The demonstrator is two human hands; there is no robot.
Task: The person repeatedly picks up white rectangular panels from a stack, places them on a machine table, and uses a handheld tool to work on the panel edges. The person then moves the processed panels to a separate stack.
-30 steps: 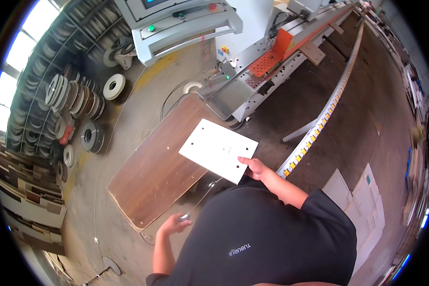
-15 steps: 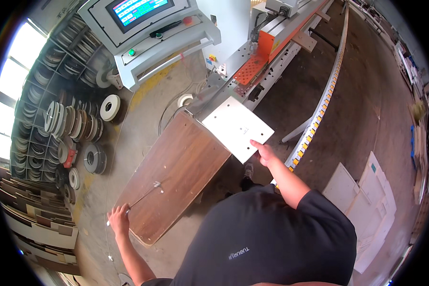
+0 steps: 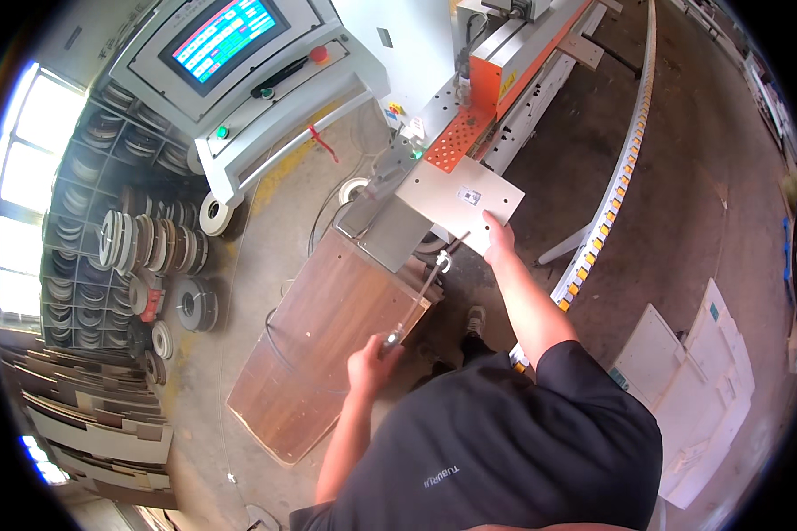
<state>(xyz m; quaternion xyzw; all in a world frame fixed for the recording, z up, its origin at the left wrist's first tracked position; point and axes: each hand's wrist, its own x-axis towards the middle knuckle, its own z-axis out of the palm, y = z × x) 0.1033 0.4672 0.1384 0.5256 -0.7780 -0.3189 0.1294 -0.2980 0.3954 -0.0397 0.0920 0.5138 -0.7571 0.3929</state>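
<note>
A flat white panel (image 3: pixel 447 205) with several small holes and a printed label lies at the near end of the machine, against the perforated orange plate (image 3: pixel 456 146). My right hand (image 3: pixel 499 237) grips its near right edge, thumb on top. My left hand (image 3: pixel 374 365) is closed round the grey handle of a thin rod-like tool (image 3: pixel 422 290). That tool slants up and right, its whitish tip (image 3: pixel 443 260) just below the panel's near edge. Beneath it stands a brown wood-grain board stand (image 3: pixel 292 363). What is inside my left fist is partly hidden.
A control console (image 3: pixel 230 80) with a lit screen stands at far left, with a rail. Rolls of edge banding (image 3: pixel 150 239) fill a rack and the floor at left. A yellow-and-white roller track (image 3: pixel 607 217) curves along the right. White boards (image 3: pixel 691 389) lie at right.
My left hand has swung right with the rod tool, from the stand's left side to its near right. The panel in my right hand has shifted toward the orange plate and tilted.
</note>
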